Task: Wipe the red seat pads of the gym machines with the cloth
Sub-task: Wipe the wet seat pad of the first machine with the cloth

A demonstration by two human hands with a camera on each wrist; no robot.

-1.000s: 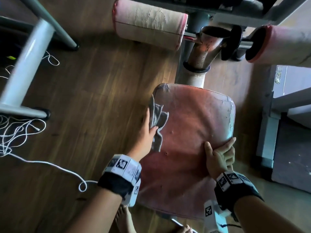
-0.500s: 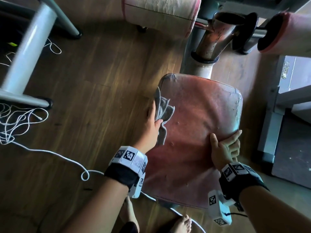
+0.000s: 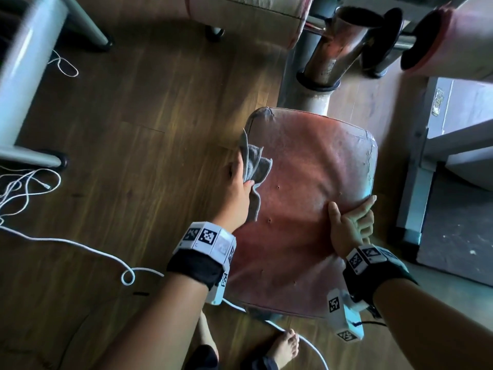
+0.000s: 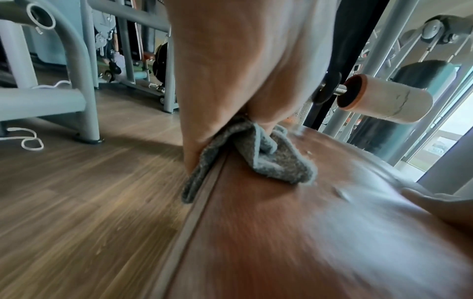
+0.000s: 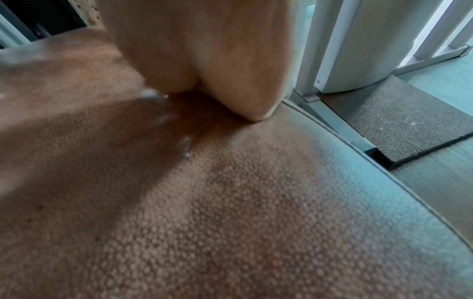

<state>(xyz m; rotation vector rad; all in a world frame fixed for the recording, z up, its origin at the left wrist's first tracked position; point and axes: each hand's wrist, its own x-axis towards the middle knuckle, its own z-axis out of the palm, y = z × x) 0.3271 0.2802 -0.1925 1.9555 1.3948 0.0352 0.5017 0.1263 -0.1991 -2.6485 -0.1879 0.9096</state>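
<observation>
A worn red seat pad (image 3: 306, 198) fills the middle of the head view, cracked along its far and right edges. My left hand (image 3: 237, 188) grips a grey cloth (image 3: 254, 166) against the pad's left edge, thumb on top and fingers down the side. In the left wrist view the cloth (image 4: 271, 159) is folded over the seat's piping. My right hand (image 3: 349, 222) holds the right rim of the pad (image 5: 230, 192), thumb lying on top and fingers curled over the edge.
Two red roller pads (image 3: 245, 20) (image 3: 453, 41) and a rusty post (image 3: 336, 46) stand beyond the seat. A grey machine frame (image 3: 29, 76) sits at left, with white cord (image 3: 66, 241) looping over the wooden floor. A dark rubber mat (image 3: 458, 236) lies at right. Bare feet (image 3: 282, 348) are below.
The left hand and cloth have slid a little further along the seat's left edge, toward the far corner. The right hand has kept its hold on the right rim.
</observation>
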